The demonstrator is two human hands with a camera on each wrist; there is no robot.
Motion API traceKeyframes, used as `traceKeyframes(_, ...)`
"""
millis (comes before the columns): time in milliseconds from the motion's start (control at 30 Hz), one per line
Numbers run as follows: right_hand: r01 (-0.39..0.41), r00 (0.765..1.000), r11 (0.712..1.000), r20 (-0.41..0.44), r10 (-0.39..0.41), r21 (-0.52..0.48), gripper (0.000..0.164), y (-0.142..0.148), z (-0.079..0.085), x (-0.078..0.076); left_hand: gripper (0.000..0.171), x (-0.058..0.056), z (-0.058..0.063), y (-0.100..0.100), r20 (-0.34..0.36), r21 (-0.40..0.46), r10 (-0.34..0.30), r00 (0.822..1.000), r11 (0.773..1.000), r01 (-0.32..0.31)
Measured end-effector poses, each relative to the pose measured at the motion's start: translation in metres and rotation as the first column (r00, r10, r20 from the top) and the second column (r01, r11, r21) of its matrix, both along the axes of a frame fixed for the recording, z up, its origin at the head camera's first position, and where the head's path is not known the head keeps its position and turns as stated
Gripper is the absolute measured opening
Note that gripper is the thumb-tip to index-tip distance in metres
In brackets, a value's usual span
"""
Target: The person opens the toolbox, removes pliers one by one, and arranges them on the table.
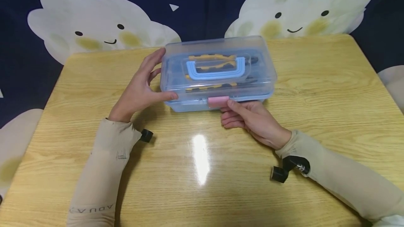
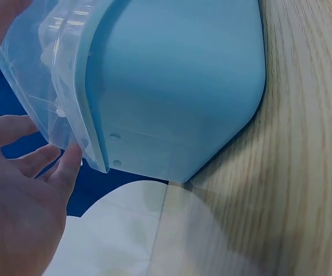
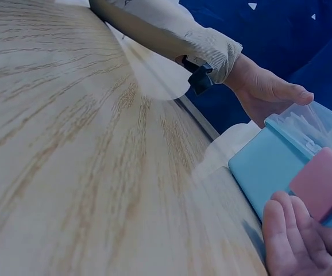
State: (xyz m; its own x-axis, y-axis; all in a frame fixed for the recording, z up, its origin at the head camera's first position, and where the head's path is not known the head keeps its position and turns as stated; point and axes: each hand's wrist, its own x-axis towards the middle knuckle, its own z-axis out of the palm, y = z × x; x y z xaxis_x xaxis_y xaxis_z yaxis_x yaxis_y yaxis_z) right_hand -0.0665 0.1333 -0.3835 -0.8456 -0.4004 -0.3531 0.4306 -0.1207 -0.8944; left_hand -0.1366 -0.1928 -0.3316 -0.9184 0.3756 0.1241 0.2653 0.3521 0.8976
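A blue plastic toolbox (image 1: 195,107) with a clear lid (image 1: 217,46) stands on the table, its lid down. A light-blue carry handle (image 1: 216,76) lies on top, and a pink latch (image 1: 218,101) sits at the front. My left hand (image 1: 135,88) holds the lid's left end, thumb at the front corner and fingers at the back corner. With its thumb on the right end of the latch, my right hand (image 1: 252,118) grips it, the other fingers bent below. Yellow-and-black tools (image 1: 211,87) show through the lid; their kind is unclear.
The wooden table (image 1: 202,199) stretches around the box, with a glare spot in front. Behind it hangs a dark blue cloth (image 1: 202,13) with white clouds. Small black wrist cameras (image 1: 279,174) stick out from both sleeves.
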Motion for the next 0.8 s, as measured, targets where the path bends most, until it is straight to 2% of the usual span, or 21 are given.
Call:
traceKeyframes(400,0.024,1.000,0.999,-0.012,-0.024,0.022,0.060,-0.0006,-0.0009,-0.0001,0.114,-0.0005,0.0007,0.0009,-0.004,-0.020,0.008,1.000,1.000,-0.009)
traceKeyframes(800,0.038,0.999,0.999,-0.025,-0.037,0.022,0.059,-0.0017,-0.0016,0.0005,0.114,0.0003,0.0008,0.0008,0.012,0.003,0.001,1.000,1.000,-0.001)
